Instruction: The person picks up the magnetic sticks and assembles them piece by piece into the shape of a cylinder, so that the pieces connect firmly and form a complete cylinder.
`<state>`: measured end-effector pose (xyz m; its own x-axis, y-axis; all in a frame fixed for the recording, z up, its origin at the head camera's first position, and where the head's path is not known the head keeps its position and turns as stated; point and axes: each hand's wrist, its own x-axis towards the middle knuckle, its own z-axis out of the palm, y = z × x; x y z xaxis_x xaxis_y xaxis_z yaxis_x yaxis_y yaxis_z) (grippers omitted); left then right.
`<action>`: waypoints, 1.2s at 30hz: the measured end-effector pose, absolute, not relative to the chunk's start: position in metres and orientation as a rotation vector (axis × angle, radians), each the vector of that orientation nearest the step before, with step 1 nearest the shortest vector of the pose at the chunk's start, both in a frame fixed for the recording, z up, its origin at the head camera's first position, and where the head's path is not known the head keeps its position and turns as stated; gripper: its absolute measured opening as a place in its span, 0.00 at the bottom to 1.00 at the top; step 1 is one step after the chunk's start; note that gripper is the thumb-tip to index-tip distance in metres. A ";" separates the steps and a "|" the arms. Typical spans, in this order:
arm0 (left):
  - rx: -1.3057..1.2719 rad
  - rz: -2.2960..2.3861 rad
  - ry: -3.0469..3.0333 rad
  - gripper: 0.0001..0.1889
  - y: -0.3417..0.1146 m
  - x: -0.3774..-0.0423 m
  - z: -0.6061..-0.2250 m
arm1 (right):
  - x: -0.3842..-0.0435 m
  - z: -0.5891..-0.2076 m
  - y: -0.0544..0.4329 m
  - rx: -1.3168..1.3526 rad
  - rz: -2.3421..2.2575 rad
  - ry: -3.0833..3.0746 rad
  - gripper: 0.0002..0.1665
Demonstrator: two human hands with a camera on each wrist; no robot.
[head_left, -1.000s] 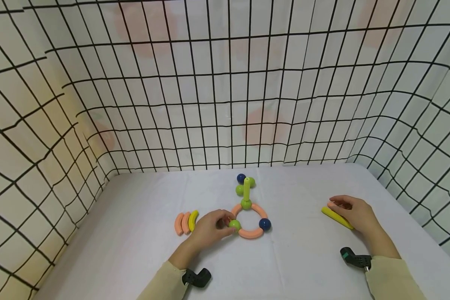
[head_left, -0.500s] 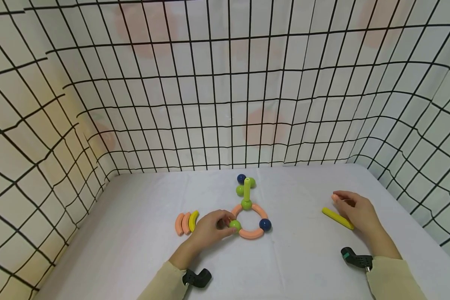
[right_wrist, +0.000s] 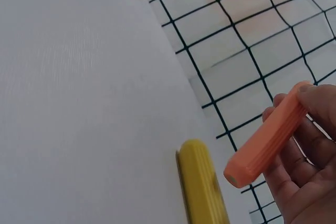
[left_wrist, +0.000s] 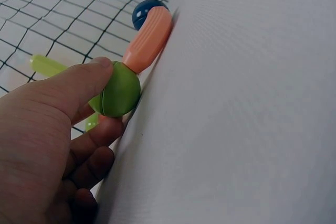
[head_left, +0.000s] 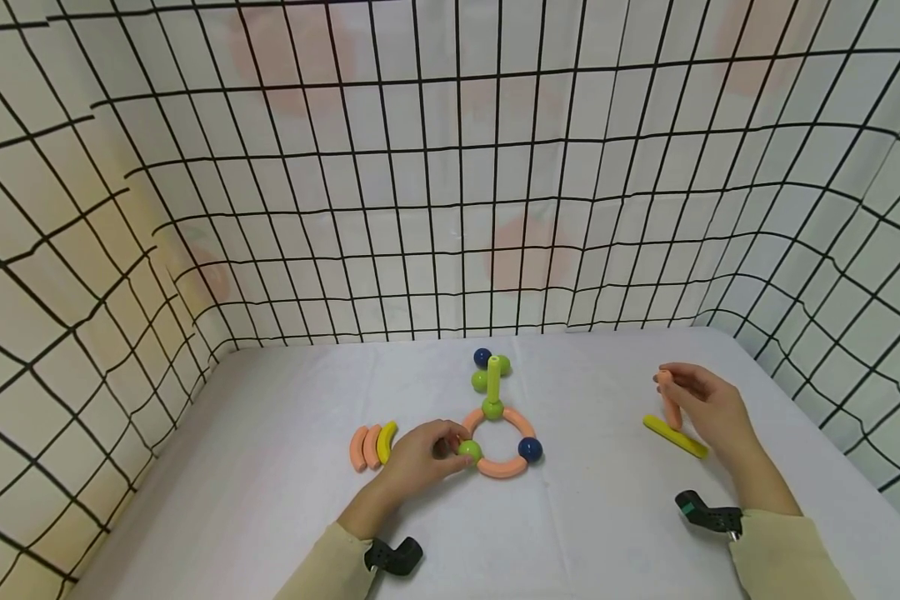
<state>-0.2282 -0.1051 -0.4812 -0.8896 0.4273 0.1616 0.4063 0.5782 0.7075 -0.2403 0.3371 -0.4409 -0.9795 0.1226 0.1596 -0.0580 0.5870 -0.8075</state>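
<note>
My left hand (head_left: 416, 458) pinches a green ball (head_left: 469, 451) between thumb and fingers, close to the table. This ball sits at the left of a ring of curved orange sticks (head_left: 502, 468), which also has a dark blue ball (head_left: 529, 450) on its right. From the green ball (head_left: 492, 409) at the ring's back, a light green rod (head_left: 493, 381) stands upright. Over at the right, my right hand (head_left: 720, 412) holds a ribbed orange rod (right_wrist: 268, 140) by its upper end, tilted and lifted off the table. Below it lies a yellow rod (head_left: 675, 437).
Left of my left hand lie two curved orange sticks (head_left: 357, 448) and a curved yellow stick (head_left: 387, 442), side by side. A loose dark blue ball (head_left: 482, 357) and two green balls (head_left: 480, 381) rest behind the ring. Black netting (head_left: 435, 208) borders the table's back and sides.
My right hand has lifted the orange rod up from beside the yellow rod and tipped it closer to upright. The left hand and the ring have stayed in place.
</note>
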 end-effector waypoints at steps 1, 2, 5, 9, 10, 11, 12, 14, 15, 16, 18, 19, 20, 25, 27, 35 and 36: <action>0.732 1.229 2.766 0.15 -0.105 -0.228 -0.481 | -0.240 -0.440 0.335 -0.025 1.366 -2.603 0.32; 0.734 1.229 2.765 0.15 -0.106 -0.229 -0.482 | -0.240 -0.439 0.333 0.001 1.389 -2.592 0.32; 0.740 1.230 2.762 0.15 -0.106 -0.229 -0.483 | -0.241 -0.435 0.326 0.061 1.459 -2.557 0.30; 0.742 1.228 2.766 0.15 -0.106 -0.230 -0.484 | -0.241 -0.431 0.317 0.167 1.567 -2.487 0.27; 0.741 1.226 2.767 0.15 -0.106 -0.230 -0.484 | -0.240 -0.430 0.314 0.192 1.588 -2.474 0.26; 0.739 1.226 2.767 0.15 -0.106 -0.230 -0.484 | -0.240 -0.429 0.311 0.218 1.619 -2.459 0.25; 0.738 1.225 2.767 0.15 -0.106 -0.230 -0.483 | -0.240 -0.428 0.309 0.234 1.650 -2.448 0.25; 0.736 1.224 2.767 0.15 -0.106 -0.229 -0.483 | -0.239 -0.425 0.303 0.258 1.684 -2.439 0.23; 0.734 1.223 2.766 0.15 -0.106 -0.229 -0.483 | -0.239 -0.424 0.300 0.272 1.700 -2.434 0.23; 0.733 1.223 2.765 0.15 -0.106 -0.229 -0.483 | -0.238 -0.423 0.297 0.284 1.709 -2.431 0.22; 0.734 1.222 2.767 0.15 -0.106 -0.229 -0.483 | -0.238 -0.422 0.292 0.311 1.715 -2.426 0.21; 0.735 1.221 2.769 0.15 -0.106 -0.229 -0.483 | -0.238 -0.421 0.289 0.327 1.709 -2.425 0.21; 0.737 1.220 2.770 0.15 -0.106 -0.229 -0.483 | -0.238 -0.420 0.286 0.344 1.707 -2.423 0.21; 0.738 1.226 2.765 0.15 -0.106 -0.230 -0.483 | -0.235 -0.416 0.270 0.335 1.676 -2.449 0.22; 0.737 1.224 2.764 0.15 -0.106 -0.230 -0.483 | -0.233 -0.415 0.263 0.333 1.654 -2.471 0.21; 0.746 1.237 2.763 0.15 -0.106 -0.230 -0.483 | -0.228 -0.412 0.232 0.511 1.639 -2.466 0.17; 0.748 1.239 2.763 0.15 -0.106 -0.230 -0.483 | -0.227 -0.412 0.228 0.525 1.657 -2.456 0.16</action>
